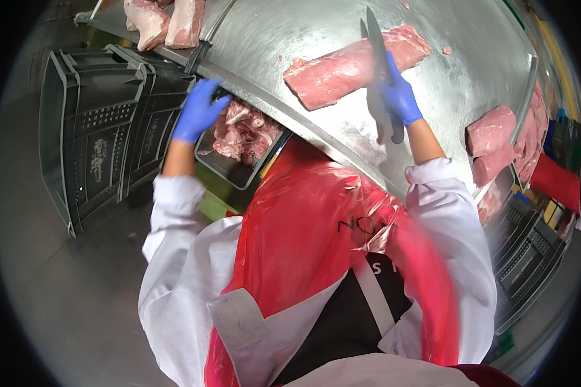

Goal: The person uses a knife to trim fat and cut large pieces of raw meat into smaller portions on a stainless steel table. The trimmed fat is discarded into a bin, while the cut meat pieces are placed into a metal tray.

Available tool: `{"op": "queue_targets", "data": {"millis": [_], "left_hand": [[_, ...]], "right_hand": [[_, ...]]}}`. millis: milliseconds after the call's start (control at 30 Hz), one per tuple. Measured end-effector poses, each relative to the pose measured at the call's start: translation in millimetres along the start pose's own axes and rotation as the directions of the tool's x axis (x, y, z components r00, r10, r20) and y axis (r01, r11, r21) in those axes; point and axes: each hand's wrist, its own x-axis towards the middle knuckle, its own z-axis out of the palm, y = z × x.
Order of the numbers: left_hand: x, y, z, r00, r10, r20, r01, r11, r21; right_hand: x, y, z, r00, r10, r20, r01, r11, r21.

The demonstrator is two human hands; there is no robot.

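Right hand (400, 97) grips a knife (376, 39) over the pork loin (348, 68); left hand (199, 111) hangs spread, holding nothing, above the scrap tray (229, 169)

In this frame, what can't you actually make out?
Head view only:
- Knife: the handle is hidden inside the right hand.
- Left hand: motion blur hides whether the fingers touch the tray of meat scraps.
- Tray: its far end is covered by the steel table edge.
- Meat pieces at top left: cut off by the picture edge.
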Motion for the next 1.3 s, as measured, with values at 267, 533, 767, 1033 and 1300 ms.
{"op": "queue_targets", "data": {"millis": [267, 533, 767, 1033, 1300], "left_hand": [[160.6, 68.0, 109.8, 0.854, 0.152, 0.497, 0.033, 0.938, -0.344], [119.3, 87.8, 104.0, 0.967, 0.235, 0.097, -0.158, 0.856, -0.492], [118.0, 91.8, 96.1, 0.969, 0.244, 0.026, -0.215, 0.896, -0.389], [125.5, 97.6, 96.1, 0.935, 0.354, -0.004, -0.343, 0.903, -0.259], [100.8, 101.8, 43.2, 0.982, 0.184, -0.031, -0.172, 0.827, -0.535]], "right_hand": [[14.5, 23.4, 5.4, 0.974, -0.211, -0.081, 0.178, 0.936, -0.303], [9.1, -44.5, 67.1, 0.969, -0.248, -0.001, 0.248, 0.968, -0.043], [-63.3, -55.3, 35.7, 0.862, 0.011, 0.506, 0.091, 0.980, -0.177], [-16.4, -60.7, 77.4, 0.866, -0.022, 0.499, 0.098, 0.987, -0.125], [-44.1, -87.9, 78.2, 0.795, -0.099, 0.599, 0.052, 0.994, 0.095]]}}
